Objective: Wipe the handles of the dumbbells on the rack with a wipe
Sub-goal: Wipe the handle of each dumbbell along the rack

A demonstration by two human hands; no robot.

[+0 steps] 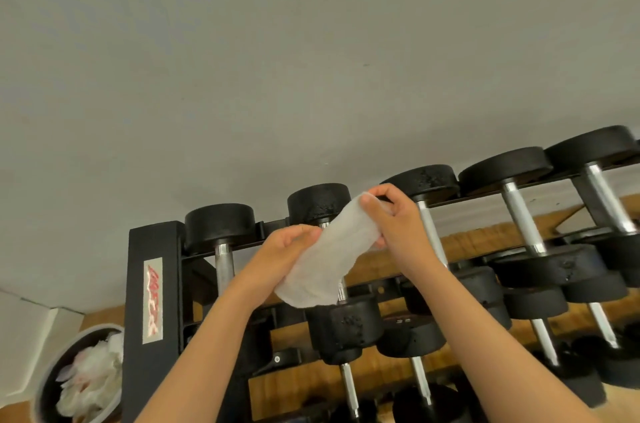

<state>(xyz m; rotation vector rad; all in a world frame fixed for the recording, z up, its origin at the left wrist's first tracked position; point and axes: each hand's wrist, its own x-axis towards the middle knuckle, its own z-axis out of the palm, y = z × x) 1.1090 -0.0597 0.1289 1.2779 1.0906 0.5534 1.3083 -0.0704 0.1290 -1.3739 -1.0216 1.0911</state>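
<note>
Both hands hold a white wipe stretched in front of the dumbbell rack

The left hand [289, 251] pinches the lower part of the wipe [327, 253] and the right hand [394, 221] grips its upper end between thumb and fingers, so the sheet hangs slanted between them, raised in front of the second dumbbell [320, 202] from the left and not touching any handle. The black rack [154, 284] bears a row of black-headed dumbbells with chrome handles [223, 266] on its top tier, with more on the tier below. Behind it stands a plain grey wall [277, 59]. At lower left, beside the rack's upright, a round bin [48, 374] holds crumpled white wipes
</note>
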